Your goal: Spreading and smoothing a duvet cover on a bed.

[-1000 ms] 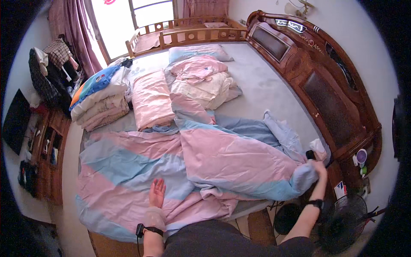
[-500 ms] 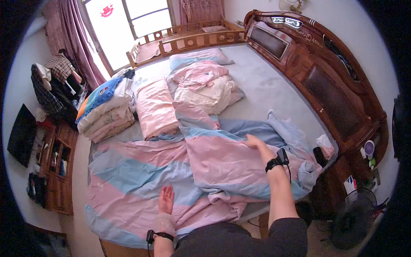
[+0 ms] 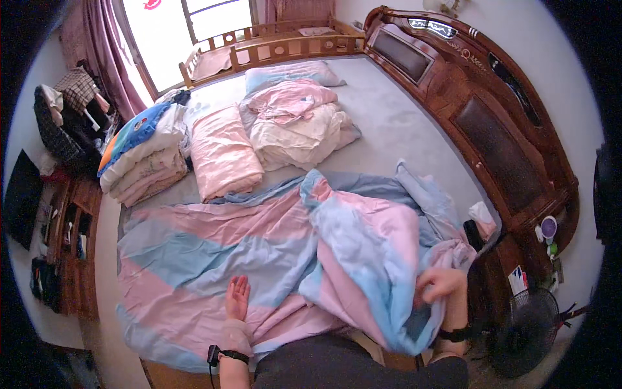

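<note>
Head view: a pink-and-blue cover (image 3: 278, 259) spreads across the lower middle of the frame, its long axis running roughly left to right over the near part of the bed (image 3: 389, 123). Its left part lies fairly flat with shallow creases; its right part is bunched into a raised fold (image 3: 366, 243), blurred in places, that slants from the centre of the frame toward the lower right.

At lower right, the right hand (image 3: 443, 285) has its fingers bent toward the fold, right at the cloth's edge. Whether they pinch the fabric I cannot tell, as the fingertips are hidden. From this hand the fold lies to the left, reaching up toward the frame's centre and down toward the bottom edge, so the right hand is clearly the nearer one to it.

At lower centre-left, the left hand (image 3: 237, 299) is palm up with fingers extended, holding nothing. It is over the flat part of the cover, well apart from the fold; contact with the cloth below is unclear.

Beyond the cover, a folded pink quilt (image 3: 223, 152) and a cream-and-pink heap of bedding (image 3: 298, 133) occupy the upper middle, with the brown headboard (image 3: 495, 139) at upper right.
</note>
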A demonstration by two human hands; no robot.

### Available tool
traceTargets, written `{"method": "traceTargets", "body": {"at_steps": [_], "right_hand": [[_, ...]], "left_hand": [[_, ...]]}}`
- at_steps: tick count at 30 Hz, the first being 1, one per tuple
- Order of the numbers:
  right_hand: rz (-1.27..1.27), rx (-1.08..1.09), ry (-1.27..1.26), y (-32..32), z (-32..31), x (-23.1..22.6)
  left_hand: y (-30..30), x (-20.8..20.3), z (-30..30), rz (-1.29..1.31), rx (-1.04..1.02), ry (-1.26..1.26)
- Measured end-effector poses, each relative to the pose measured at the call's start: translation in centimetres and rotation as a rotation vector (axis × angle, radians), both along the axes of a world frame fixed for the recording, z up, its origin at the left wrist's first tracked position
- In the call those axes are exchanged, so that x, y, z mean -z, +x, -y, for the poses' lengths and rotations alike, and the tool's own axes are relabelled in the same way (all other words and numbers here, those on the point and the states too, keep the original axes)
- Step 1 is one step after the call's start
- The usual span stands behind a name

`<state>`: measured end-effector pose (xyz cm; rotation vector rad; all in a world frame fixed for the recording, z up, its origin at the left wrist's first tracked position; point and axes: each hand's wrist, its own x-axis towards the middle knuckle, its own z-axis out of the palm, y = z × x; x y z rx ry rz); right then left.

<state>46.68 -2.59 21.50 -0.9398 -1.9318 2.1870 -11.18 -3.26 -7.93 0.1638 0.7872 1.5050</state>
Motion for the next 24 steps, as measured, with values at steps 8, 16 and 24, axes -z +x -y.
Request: {"method": "traceTargets", "body": {"at_steps": [8, 16, 24], "right_hand": [[0.501, 0.778, 0.068, 2.2, -5.2, 24.1], [0.062, 1.142, 0.166, -2.5, -5.0, 14.8], [0.063, 0.453, 0.512, -13.5, -1.8, -4.9]], "left_hand": [[1.1, -1.1, -0.5, -0.026, -0.003, 0.015], [1.0, -3.9, -0.9, -0.296, 0.253, -0.08], [17.5, -26.0, -8.6, -1.196, 0.565, 0.987]]}}
